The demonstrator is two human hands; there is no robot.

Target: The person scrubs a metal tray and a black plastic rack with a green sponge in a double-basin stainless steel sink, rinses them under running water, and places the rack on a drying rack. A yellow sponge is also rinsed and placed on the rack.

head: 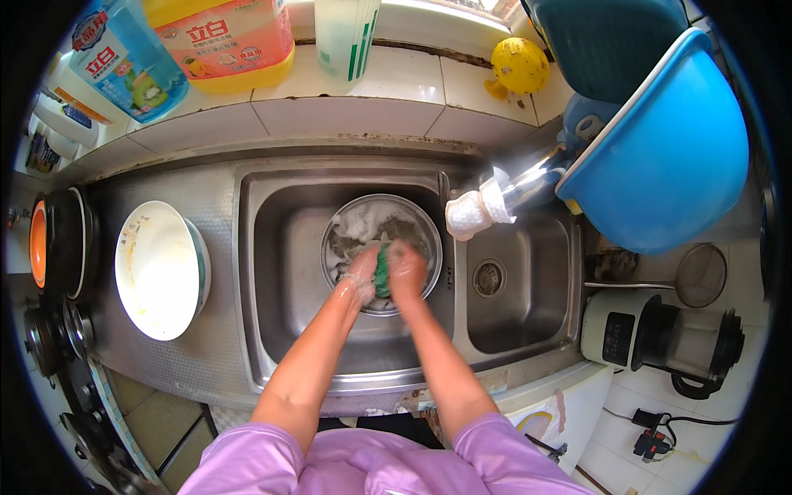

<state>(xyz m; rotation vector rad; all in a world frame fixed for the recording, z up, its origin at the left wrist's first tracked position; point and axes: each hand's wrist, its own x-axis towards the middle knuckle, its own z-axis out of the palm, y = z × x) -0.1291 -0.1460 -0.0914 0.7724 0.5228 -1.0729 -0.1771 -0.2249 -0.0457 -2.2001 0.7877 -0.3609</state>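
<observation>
A round metal basin (pixel 328 247) with foamy water stands in the larger bowl of a stainless steel sink (pixel 291 260). Over the basin, my left hand (pixel 365 266) and my right hand (pixel 406 266) are both wet and close around a green cloth or scouring pad (pixel 382 272) between them. The right hand is slightly blurred. Something pale shows in the suds just beyond the fingers; what it is cannot be told.
Stacked white bowls (pixel 161 272) stand on the left drainboard. A faucet wrapped in white cloth (pixel 473 213) reaches over the divider. A blue plastic basin (pixel 668 148) leans at the upper right, above a blender (pixel 656 340). Detergent bottles (pixel 223 43) line the back ledge.
</observation>
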